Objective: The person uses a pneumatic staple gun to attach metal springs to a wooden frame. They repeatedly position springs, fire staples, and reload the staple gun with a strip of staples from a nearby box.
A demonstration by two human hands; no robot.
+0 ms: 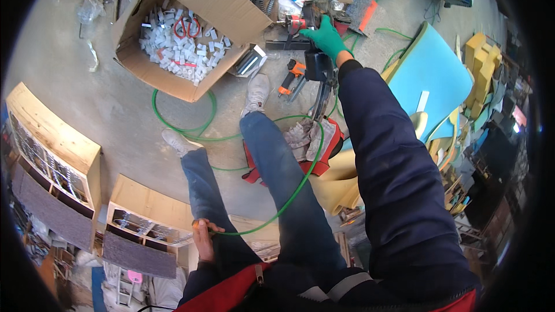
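My right hand (329, 39), in a green glove, reaches forward over a red-and-black power tool (296, 24) on the floor. Its thumb and forefinger are spread apart; the remaining fingers are partly hidden. Beneath the wrist is a black tool part (318, 65). An orange-and-black nail gun (292, 76) lies just left of it. My bare left hand (203, 239) is low by my left leg, its fingers closed around the end of a green air hose (283, 208). That hose curves up across my right leg and loops over the floor.
An open cardboard box (167, 84) of small white pieces, with red-handled scissors (187, 27), stands front left. Wooden drawer-like boxes (147, 205) are at lower left. Blue foam sheet (442, 75) and yellow foam lie right. A red bag (332, 153) with gloves is beside my right leg.
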